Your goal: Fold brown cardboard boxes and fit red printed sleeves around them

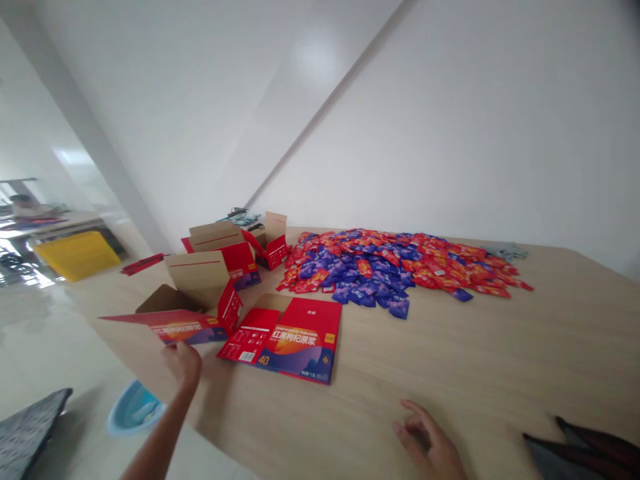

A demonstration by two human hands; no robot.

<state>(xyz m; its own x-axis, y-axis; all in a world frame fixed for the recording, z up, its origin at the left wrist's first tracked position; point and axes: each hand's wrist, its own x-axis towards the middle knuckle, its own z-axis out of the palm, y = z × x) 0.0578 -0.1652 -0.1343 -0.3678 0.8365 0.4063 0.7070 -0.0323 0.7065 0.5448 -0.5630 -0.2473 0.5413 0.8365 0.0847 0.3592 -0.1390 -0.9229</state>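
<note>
Left hand (183, 360) pinches the near edge of an opened red carton (186, 313) at the table's (500, 360) left edge. Right hand (430, 445), fingers loosely spread, rests empty on the wood. Beyond: flattened red carton (290, 339), heap of red and purple sachets (395, 263).

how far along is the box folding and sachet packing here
Early on. Done: a few red cartons stand opened at the table's far left. In hand: the left hand touches a half-opened carton; the right hand rests empty. Left: one flat carton unfolded, the sachet pile unpacked.
</note>
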